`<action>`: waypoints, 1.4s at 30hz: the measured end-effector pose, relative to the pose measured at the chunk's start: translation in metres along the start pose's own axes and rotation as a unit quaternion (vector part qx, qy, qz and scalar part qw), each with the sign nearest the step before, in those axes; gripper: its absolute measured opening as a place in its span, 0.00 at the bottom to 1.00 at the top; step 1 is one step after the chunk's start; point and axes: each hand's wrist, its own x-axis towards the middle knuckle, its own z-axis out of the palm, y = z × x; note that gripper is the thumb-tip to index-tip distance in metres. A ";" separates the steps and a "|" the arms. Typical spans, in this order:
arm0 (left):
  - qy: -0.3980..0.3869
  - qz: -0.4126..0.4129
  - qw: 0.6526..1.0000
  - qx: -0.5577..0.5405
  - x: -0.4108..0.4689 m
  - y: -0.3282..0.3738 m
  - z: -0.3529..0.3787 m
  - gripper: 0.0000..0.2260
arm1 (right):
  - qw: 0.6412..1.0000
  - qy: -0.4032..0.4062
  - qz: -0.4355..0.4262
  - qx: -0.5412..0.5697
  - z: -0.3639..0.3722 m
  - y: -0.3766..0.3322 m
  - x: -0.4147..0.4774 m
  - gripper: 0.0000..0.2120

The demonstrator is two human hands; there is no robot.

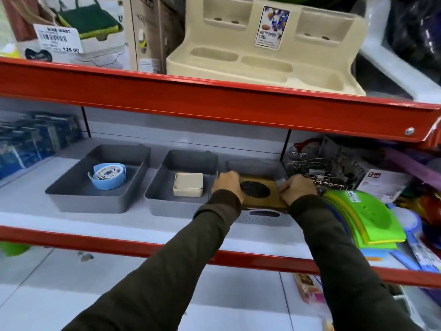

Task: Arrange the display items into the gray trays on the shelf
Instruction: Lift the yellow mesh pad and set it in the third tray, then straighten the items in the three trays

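Three gray trays stand in a row on the middle shelf. The left tray [71, 194] holds a round blue item [108, 176]. A beige box-shaped item [188, 184] sits in the middle tray [157, 199]. Over the right tray [255, 163] I hold a flat tan item with a dark oval grid [259, 191]. My left hand [226, 185] grips its left edge and my right hand [297, 188] grips its right edge. The front of the right tray is hidden behind the item and a white perforated piece [265, 217].
A wire basket [307, 168] and boxes crowd the shelf right of the trays. Green plastic sheets [365, 216] lie at the right front. The red upper shelf edge [214, 101] hangs overhead, carrying a beige multipurpose stand [267, 53]. Blue packs [33, 139] stand far left.
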 end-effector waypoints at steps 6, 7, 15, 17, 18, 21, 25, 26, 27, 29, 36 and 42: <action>0.033 0.081 0.996 0.014 -0.005 -0.023 -0.032 0.17 | 0.997 0.038 -0.066 0.034 0.015 -0.031 -0.024 0.12; 0.046 0.092 0.994 0.026 -0.006 -0.027 -0.040 0.16 | 0.995 0.040 -0.083 0.036 0.016 -0.039 -0.028 0.13; 0.118 0.065 0.984 0.114 0.000 -0.121 -0.133 0.15 | 0.987 -0.004 -0.159 0.035 0.074 -0.153 -0.055 0.12; 0.132 0.042 0.980 0.143 0.002 -0.154 -0.160 0.17 | 0.985 -0.019 -0.170 0.035 0.096 -0.187 -0.061 0.15; 0.130 0.021 0.978 0.162 0.003 -0.174 -0.174 0.18 | 0.983 -0.027 -0.177 0.040 0.108 -0.206 -0.065 0.17; 0.092 -0.045 0.976 0.195 0.008 -0.223 -0.207 0.19 | 0.968 -0.039 -0.242 0.056 0.142 -0.254 -0.077 0.18; -0.019 -0.065 0.971 0.228 0.016 -0.267 -0.229 0.23 | 0.952 -0.086 -0.293 0.010 0.184 -0.312 -0.085 0.21; -0.042 -0.067 0.971 0.227 0.017 -0.274 -0.231 0.25 | 0.952 -0.092 -0.292 -0.014 0.196 -0.324 -0.086 0.21; -0.059 -0.072 0.970 0.223 0.019 -0.280 -0.231 0.26 | 0.951 -0.098 -0.289 -0.041 0.206 -0.333 -0.087 0.20; -0.068 -0.078 0.974 0.203 0.022 -0.288 -0.232 0.27 | 0.945 -0.109 -0.286 -0.118 0.223 -0.347 -0.091 0.19; -0.063 -0.051 0.984 0.156 0.025 -0.300 -0.234 0.22 | 0.944 -0.115 -0.251 -0.178 0.238 -0.353 -0.097 0.17; -0.031 -0.148 0.946 -0.287 0.036 -0.291 -0.240 0.20 | 0.958 -0.158 -0.070 0.228 0.233 -0.367 -0.086 0.15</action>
